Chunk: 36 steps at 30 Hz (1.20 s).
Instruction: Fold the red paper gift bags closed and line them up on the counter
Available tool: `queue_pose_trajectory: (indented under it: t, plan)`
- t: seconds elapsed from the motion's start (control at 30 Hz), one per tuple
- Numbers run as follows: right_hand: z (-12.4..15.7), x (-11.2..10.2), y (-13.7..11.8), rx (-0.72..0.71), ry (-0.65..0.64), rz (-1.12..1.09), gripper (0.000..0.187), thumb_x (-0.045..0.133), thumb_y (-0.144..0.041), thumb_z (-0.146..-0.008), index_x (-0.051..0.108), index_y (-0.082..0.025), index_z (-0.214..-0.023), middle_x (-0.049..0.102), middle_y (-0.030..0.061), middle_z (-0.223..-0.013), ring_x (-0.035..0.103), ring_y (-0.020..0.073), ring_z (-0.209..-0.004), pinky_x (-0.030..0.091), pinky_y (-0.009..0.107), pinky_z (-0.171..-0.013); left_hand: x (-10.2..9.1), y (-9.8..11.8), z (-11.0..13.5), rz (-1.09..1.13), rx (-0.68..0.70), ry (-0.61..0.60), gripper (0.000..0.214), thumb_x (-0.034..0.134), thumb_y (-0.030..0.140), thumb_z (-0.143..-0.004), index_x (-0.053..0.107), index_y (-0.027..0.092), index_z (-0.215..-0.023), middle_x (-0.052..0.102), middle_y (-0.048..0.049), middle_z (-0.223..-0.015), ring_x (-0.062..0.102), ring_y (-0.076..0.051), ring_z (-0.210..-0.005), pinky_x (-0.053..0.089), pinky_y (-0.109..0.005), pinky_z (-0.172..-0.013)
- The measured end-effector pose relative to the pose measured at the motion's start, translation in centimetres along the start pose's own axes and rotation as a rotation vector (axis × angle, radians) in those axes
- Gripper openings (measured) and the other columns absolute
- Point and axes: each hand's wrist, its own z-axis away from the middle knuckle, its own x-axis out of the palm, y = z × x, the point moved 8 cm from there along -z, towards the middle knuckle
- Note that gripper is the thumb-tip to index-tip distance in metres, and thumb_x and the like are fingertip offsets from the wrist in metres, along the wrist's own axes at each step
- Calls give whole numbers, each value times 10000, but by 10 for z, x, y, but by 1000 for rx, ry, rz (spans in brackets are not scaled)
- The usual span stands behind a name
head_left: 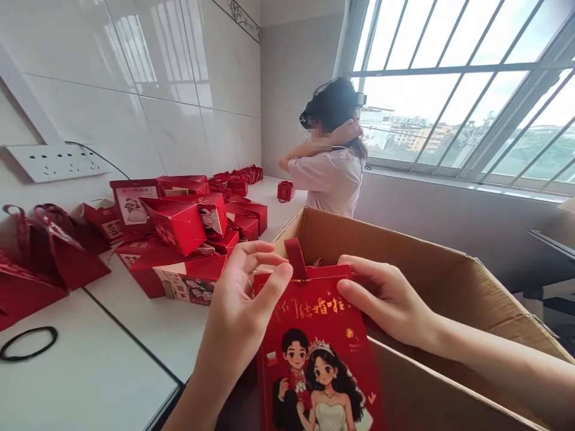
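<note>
A red paper gift bag point(314, 347) with a strap handle on top faces me upright in the middle of the view. Its front shows gold Chinese lettering and a cartoon bride and groom. My right hand point(381, 293) pinches its upper right corner, thumb in front and fingers behind. At the upper left corner, my left hand point(251, 293) curls round the edge, its thumb in front beside the red strap point(295, 257). The bag's lower part runs out of view. Directly behind it stands an open cardboard box point(381, 245), most of whose inside is hidden.
Several red gift boxes point(175, 224) lie piled on the white table point(103, 371) to the left. A black ring-shaped band point(29, 343) lies near its front. Beyond the carton, a person point(335, 173) wearing a headset stands before a barred window. A power strip point(54, 163) is on the wall.
</note>
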Motion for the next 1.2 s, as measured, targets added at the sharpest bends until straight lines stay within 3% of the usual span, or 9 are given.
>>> queue_pose_trajectory:
  t: [0.1,0.2,0.33,0.47,0.6,0.77,0.9,1.07,1.2]
  plan:
    - [-7,24,-2,4,-48,-30,384,521,-524,-881,537,-168,-737,527,3,-660,471,97,-556,387,186,-439,-18,12,9,-102,142,111,159,643,303,-803,510,217,-788,656,12,-822,656,-132,-747,537,-232,-677]
    - [-13,44,-2,20,-96,-87,384,514,-536,-883,534,-171,-766,544,-3,-658,487,101,-561,406,194,-458,-29,13,22,-157,162,110,111,603,265,-820,584,207,-727,682,-16,-958,665,-151,-837,544,-242,-719]
    - [-20,63,-9,-26,-145,-87,299,499,-464,-911,541,-181,-822,608,9,-707,551,117,-598,437,201,-484,-49,8,35,-165,87,132,140,594,277,-836,720,217,-830,692,-35,-1042,670,-182,-917,562,-250,-730]
    - [-26,77,-25,-138,-137,-21,159,530,-311,-900,539,-207,-1020,645,14,-835,564,107,-629,433,190,-497,-66,11,44,-211,127,151,200,599,272,-842,742,235,-976,684,-33,-1084,642,-193,-1028,549,-253,-827]
    - [-31,98,-43,-207,-178,58,115,566,-301,-873,577,-188,-886,617,-5,-744,507,85,-575,395,177,-476,-82,18,54,-250,155,190,209,603,241,-829,745,259,-982,670,-18,-1120,642,-179,-1011,548,-237,-819]
    - [-34,129,-49,-136,-240,49,230,581,-386,-862,550,-173,-780,553,-34,-604,454,75,-513,335,171,-428,-106,25,70,-294,155,248,225,602,224,-816,749,256,-983,662,-20,-1123,641,-182,-991,544,-251,-841]
    - [-33,154,-57,-86,-295,76,288,584,-423,-843,601,-159,-728,578,-19,-597,482,83,-518,322,173,-420,-125,29,83,-308,179,220,237,585,210,-830,745,271,-995,659,-10,-1128,636,-183,-1030,552,-226,-814]
    - [-26,184,-70,38,-387,-16,185,574,-313,-810,657,-149,-795,594,-18,-620,503,83,-519,346,170,-420,-144,32,101,-292,168,186,263,577,188,-836,735,256,-1036,644,-21,-1136,634,-167,-1018,547,-205,-842]
    - [-21,204,-79,84,-446,-107,95,577,-243,-775,596,-160,-732,552,-45,-584,478,64,-490,336,157,-409,-158,34,113,-258,154,214,286,583,168,-826,734,277,-1043,639,-9,-1140,625,-166,-1048,549,-185,-831]
